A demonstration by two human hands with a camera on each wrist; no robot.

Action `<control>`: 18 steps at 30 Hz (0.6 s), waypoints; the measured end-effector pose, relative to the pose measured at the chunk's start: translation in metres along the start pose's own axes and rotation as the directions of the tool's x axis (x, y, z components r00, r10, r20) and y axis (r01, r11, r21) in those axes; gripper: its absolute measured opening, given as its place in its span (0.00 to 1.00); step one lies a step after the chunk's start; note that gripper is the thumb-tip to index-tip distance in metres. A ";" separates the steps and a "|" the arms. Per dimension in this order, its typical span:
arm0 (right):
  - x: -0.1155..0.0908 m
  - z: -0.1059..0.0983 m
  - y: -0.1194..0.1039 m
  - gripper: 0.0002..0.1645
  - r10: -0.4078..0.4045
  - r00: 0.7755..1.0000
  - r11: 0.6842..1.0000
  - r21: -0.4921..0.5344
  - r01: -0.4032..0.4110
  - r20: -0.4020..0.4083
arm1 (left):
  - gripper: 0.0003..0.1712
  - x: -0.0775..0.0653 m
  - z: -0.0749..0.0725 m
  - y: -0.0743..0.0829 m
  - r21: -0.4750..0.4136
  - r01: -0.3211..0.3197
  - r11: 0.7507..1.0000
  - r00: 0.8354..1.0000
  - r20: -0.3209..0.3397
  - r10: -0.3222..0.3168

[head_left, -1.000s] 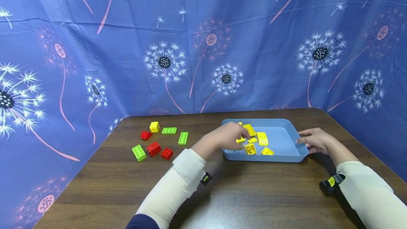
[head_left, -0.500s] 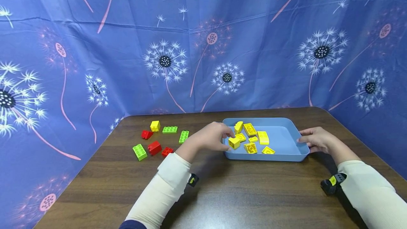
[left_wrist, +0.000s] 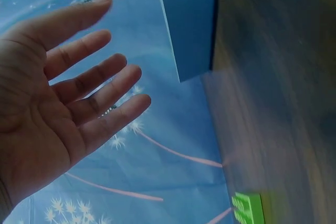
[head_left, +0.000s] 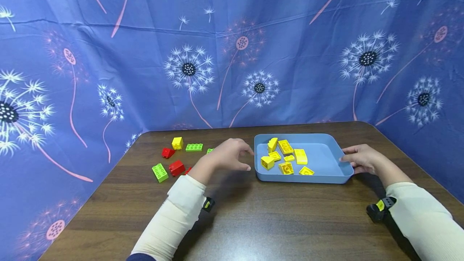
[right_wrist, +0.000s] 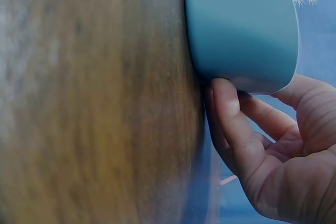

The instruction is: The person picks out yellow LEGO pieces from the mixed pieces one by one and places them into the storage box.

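Just left of the blue tray (head_left: 322,154), my left hand (head_left: 229,155) hovers over the table with nothing in it. In the left wrist view its palm (left_wrist: 37,103) shows, with the fingers spread and fairly straight. My right hand (head_left: 364,159) grips the tray's right end, thumb at the rim and fingers against the outside wall, as the right wrist view shows of the hand (right_wrist: 283,156). Several yellow toy bricks lie in the tray's left half, among them a block (head_left: 267,162), a studded brick (head_left: 285,147) and a rounded brick (head_left: 300,156).
Left on the wooden table (head_left: 275,220) lie a yellow brick (head_left: 177,143), a red sloped brick (head_left: 168,153), a larger red brick (head_left: 177,168) and green bricks (head_left: 160,172). My left hand and arm partly cover a green and a red one. A patterned blue cloth (head_left: 304,51) hangs behind.
My left hand has moved left, out of the tray and over the table. The yellow bricks it covered at the tray's left end are now in sight. My right hand stays on the tray.
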State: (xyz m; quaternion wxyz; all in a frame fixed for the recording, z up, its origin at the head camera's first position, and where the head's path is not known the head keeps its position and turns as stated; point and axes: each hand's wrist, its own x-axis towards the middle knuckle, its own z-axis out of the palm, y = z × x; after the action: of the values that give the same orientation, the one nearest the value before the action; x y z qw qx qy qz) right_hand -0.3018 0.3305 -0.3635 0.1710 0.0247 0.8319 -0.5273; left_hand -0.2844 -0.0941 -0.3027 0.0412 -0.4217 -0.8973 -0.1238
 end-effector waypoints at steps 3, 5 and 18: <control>0.000 0.000 0.000 0.44 0.000 1.000 1.000 0.011 0.000 0.001 | 0.21 -0.005 0.000 -0.005 -0.002 0.013 1.000 1.000 -0.006 -0.013; 0.000 0.000 0.000 0.44 -0.002 1.000 1.000 0.017 0.001 0.004 | 0.21 -0.009 0.000 -0.009 -0.005 0.034 0.999 0.999 -0.008 -0.034; 0.001 -0.002 -0.001 0.45 0.024 1.000 1.000 -0.012 -0.024 -0.002 | 0.21 -0.036 -0.010 -0.035 -0.023 0.149 0.989 0.986 -0.077 -0.150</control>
State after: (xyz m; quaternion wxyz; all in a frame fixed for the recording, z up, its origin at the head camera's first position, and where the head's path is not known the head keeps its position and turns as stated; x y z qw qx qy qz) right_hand -0.3034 0.3318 -0.3624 0.1766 0.0341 0.8350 -0.5200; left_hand -0.2887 -0.1447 -0.3056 0.0633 -0.3485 -0.9230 -0.1506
